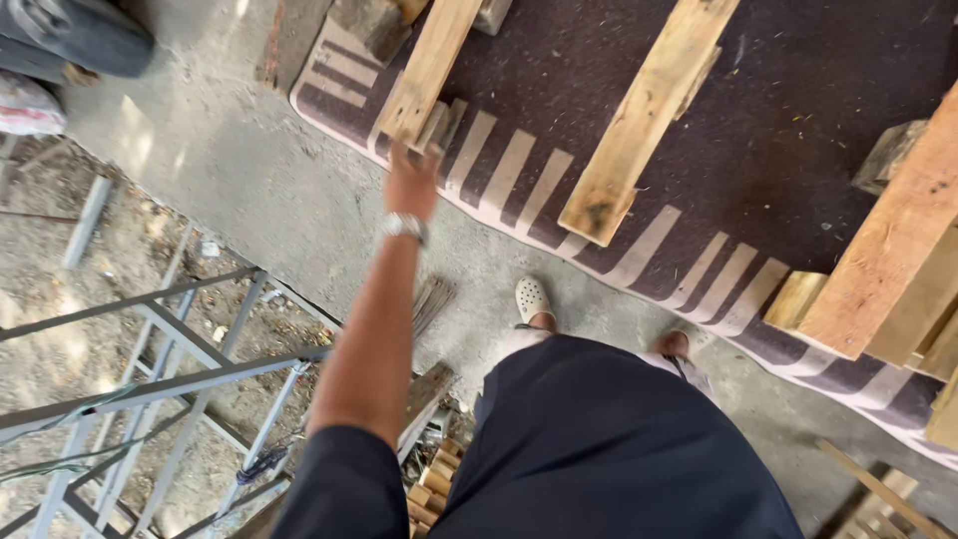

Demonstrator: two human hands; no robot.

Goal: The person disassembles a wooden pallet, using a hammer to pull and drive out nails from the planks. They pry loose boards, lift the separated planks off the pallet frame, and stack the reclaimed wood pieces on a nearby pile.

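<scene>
My left hand [411,182], with a silver watch on the wrist, is stretched forward and down, fingers apart, at the near end of a pale wooden plank [429,65]. The fingertips sit right at that end; I cannot tell whether they touch it. The plank lies on small wood blocks on a dark brown rug [798,130] with beige edge stripes. A second plank [644,115] lies on the rug to the right. My right hand is out of view.
A thick timber stack [888,260] sits at the right edge. A grey metal frame [170,369] stands at lower left over dirt ground. A bundle of thin rods [431,299] and wood scraps [434,479] lie on the concrete by my feet [532,297].
</scene>
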